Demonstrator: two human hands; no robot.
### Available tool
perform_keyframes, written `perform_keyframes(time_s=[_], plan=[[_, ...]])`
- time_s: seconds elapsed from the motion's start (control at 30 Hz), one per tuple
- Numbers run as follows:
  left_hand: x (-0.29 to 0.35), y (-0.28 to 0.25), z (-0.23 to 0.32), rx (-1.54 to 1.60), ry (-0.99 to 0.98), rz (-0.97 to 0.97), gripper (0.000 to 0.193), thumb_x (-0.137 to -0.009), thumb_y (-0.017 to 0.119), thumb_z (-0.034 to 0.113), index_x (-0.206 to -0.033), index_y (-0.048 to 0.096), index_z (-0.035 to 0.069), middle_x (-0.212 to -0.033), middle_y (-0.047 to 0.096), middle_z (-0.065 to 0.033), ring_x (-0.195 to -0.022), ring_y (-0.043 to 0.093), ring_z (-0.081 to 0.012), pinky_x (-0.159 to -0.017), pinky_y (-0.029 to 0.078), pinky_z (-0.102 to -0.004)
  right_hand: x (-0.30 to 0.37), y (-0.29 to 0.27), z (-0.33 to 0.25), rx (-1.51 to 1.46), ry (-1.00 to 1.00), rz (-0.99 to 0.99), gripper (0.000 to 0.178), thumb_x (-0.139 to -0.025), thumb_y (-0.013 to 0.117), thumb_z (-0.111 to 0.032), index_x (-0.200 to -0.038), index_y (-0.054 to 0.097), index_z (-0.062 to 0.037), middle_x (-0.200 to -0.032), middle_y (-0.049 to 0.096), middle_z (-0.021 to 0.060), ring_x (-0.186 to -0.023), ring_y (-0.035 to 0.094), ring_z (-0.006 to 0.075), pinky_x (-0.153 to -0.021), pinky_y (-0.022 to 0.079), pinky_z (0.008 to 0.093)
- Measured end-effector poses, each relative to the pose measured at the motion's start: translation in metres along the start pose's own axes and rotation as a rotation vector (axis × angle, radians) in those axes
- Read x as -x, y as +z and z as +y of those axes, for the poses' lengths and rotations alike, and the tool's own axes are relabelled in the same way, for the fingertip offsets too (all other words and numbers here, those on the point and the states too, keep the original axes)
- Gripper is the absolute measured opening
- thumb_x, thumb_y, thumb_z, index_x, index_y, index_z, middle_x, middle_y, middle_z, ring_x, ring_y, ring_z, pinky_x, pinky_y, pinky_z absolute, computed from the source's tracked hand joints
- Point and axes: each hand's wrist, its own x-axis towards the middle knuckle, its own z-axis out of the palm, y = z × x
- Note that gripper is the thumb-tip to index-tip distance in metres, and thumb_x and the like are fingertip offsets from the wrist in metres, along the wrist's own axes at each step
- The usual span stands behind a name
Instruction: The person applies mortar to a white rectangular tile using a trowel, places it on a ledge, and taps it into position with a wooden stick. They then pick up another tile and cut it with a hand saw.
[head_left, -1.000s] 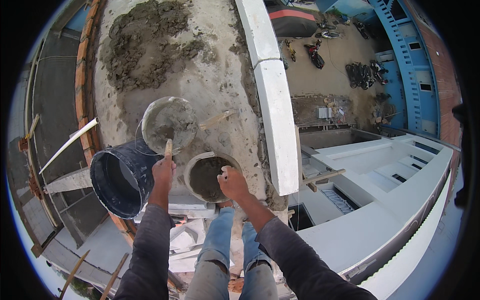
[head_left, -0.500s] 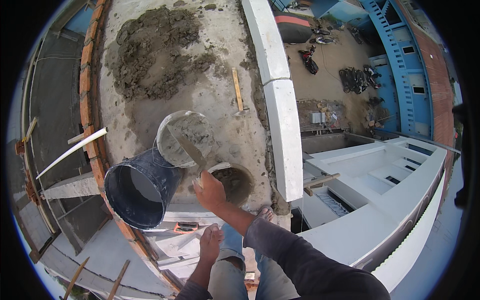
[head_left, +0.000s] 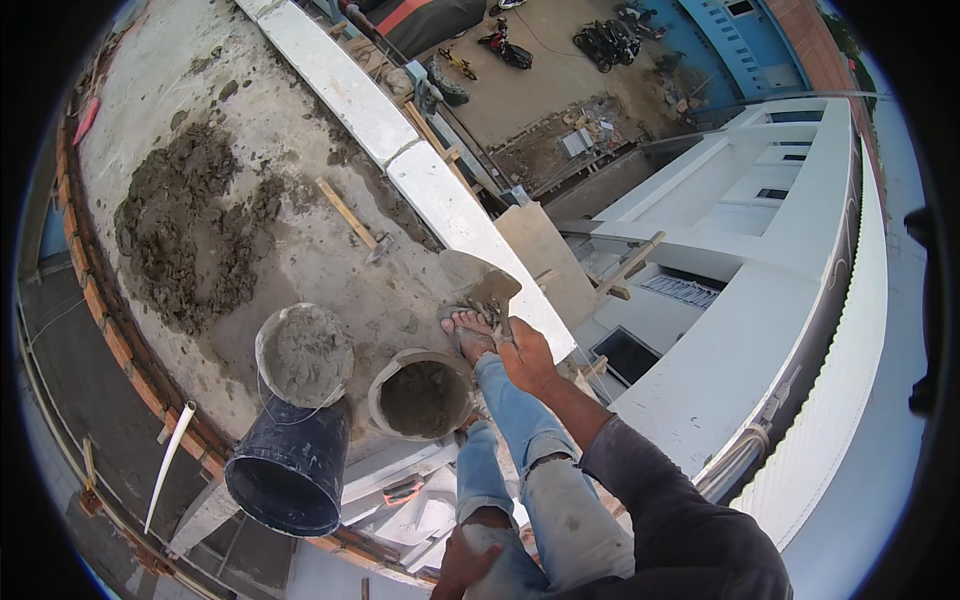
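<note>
My right hand (head_left: pixel 527 357) is closed round the handle of a trowel (head_left: pixel 480 276). Its broad, mortar-smeared blade hangs above my foot, beside the white parapet. Low in view, my left hand (head_left: pixel 468 562) rests against my jeans by the knee, fingers loosely laid out and holding nothing. Left of my foot stands a bucket of dark mortar (head_left: pixel 421 398). Farther left is a pale bucket with a wire handle (head_left: pixel 306 354), holding grey mortar. It touches a black bucket (head_left: pixel 288 470) that lies tilted, mouth toward me.
A heap of wet mortar (head_left: pixel 190 225) spreads across the slab at far left. A wooden-handled hammer (head_left: pixel 350 216) lies nearer the white parapet (head_left: pixel 440 205). An orange-handled tool (head_left: pixel 403 491) lies by the black bucket. A brick edge (head_left: pixel 110 335) bounds the left; beyond the parapet is a drop to a yard.
My right hand has carried the trowel from above the pale bucket rightward to the parapet side. My left hand has lowered to my leg. The view has turned.
</note>
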Motion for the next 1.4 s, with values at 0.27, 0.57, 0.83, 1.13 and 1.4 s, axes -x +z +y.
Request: perform_keyframes(time_s=[0.27,0.57,0.83,1.13,1.4], plan=[[-0.014,0.002,0.082,-0.184,-0.036,0.163,0.102,-0.078,0.089,0.039,-0.159,0.039,0.002,-0.15,0.051,-0.0326,-0.136,0.054,-0.0476,-0.114,0.045,-0.0515,-0.068,-0.08,0.214,0.523,0.866,-0.226,0.049,-0.095,0.066,-0.03,-0.137,0.065,-0.0059,-0.129,0.072,0.0212,-0.123,0.069,0.0403,-0.1,0.057,0.0486],[-0.024,0.0,0.104,-0.332,-0.104,0.121,0.103,-0.078,0.089,0.047,-0.157,0.04,0.003,-0.15,0.05,-0.0312,-0.139,0.048,-0.0499,-0.116,0.043,-0.0547,-0.06,-0.042,0.301,0.537,1.011,-0.682,0.044,-0.094,0.066,-0.015,-0.137,0.069,-0.0082,-0.142,0.069,0.0151,-0.13,0.068,0.034,-0.103,0.057,0.0459],[-0.036,-0.003,0.101,-0.397,-0.146,0.12,0.107,-0.074,0.088,0.059,-0.156,0.042,0.007,-0.155,0.047,-0.0267,-0.142,0.048,-0.047,-0.117,0.043,-0.0552,-0.082,-0.045,0.255,0.495,0.868,-0.668,0.043,-0.094,0.063,-0.015,-0.137,0.068,-0.007,-0.141,0.068,0.0163,-0.131,0.066,0.0356,-0.105,0.056,0.0485],[-0.035,-0.004,0.106,-0.315,-0.115,0.116,0.095,-0.078,0.089,0.046,-0.154,0.044,0.01,-0.151,0.051,-0.0245,-0.138,0.051,-0.0443,-0.115,0.044,-0.0537,-0.094,-0.042,0.25,0.512,0.625,-0.612,0.049,-0.099,0.061,-0.039,-0.138,0.066,-0.0113,-0.135,0.069,0.0175,-0.13,0.065,0.0358,-0.109,0.052,0.0483],[-0.036,-0.005,0.106,-0.245,-0.091,0.141,0.087,-0.077,0.089,0.04,-0.148,0.05,0.009,-0.145,0.056,-0.0246,-0.135,0.053,-0.0438,-0.114,0.045,-0.051,-0.081,-0.053,0.283,0.284,0.701,-0.512,0.058,-0.096,0.061,-0.044,-0.147,0.062,-0.017,-0.135,0.068,0.021,-0.129,0.065,0.0388,-0.111,0.051,0.0484]])
